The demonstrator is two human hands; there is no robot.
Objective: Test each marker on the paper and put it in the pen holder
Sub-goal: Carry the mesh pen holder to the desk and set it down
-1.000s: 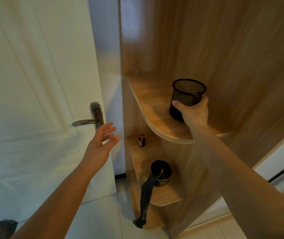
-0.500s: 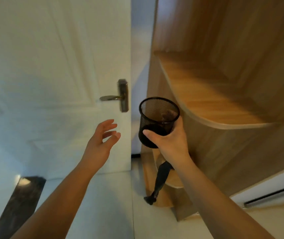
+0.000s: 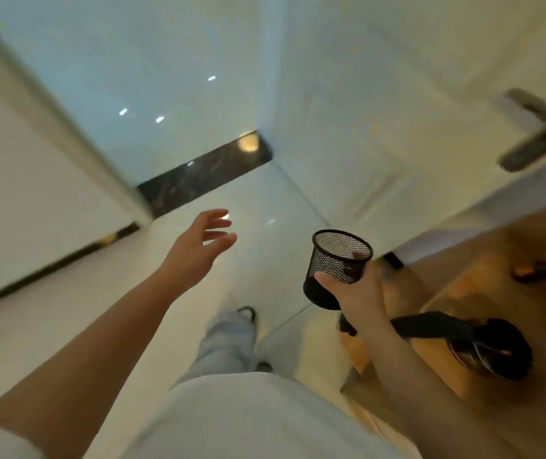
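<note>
**Pen holder in the right hand, left hand free over the floor**

From my feed, the right hand (image 3: 359, 293) sits right of centre in the frame and grips the black mesh pen holder (image 3: 339, 265). The thumb lies across the near side of the mesh wall and the fingers wrap round the far side, one fingertip showing through the mesh near the rim. The holder is carried in the air, tilted with its open mouth toward the upper right, and I can see nothing inside it but that fingertip behind the mesh.

The left hand (image 3: 198, 246) is held out at centre left of the frame, fingers spread and relaxed, touching nothing.

Below both hands is a glossy pale tiled floor (image 3: 165, 309) with light spots reflected in it. A dark stone threshold strip (image 3: 205, 175) crosses it in the upper middle of the frame. At upper right a white door (image 3: 380, 111) carries a dark lever handle (image 3: 539, 134), blurred.

At lower right I see a wooden shelf unit (image 3: 463, 293). A dark round container (image 3: 493, 349) stands on its shelf, with a black strap-like piece (image 3: 430, 324) hanging out of it toward the left, passing behind the right forearm. A small brownish object (image 3: 534, 271) lies further up on the wood, too blurred for me to identify.

At lower centre are a pale trouser leg (image 3: 228, 339) and a dark shoe (image 3: 246, 313) stepping onto the tiles, with a white garment filling the bottom edge.
</note>
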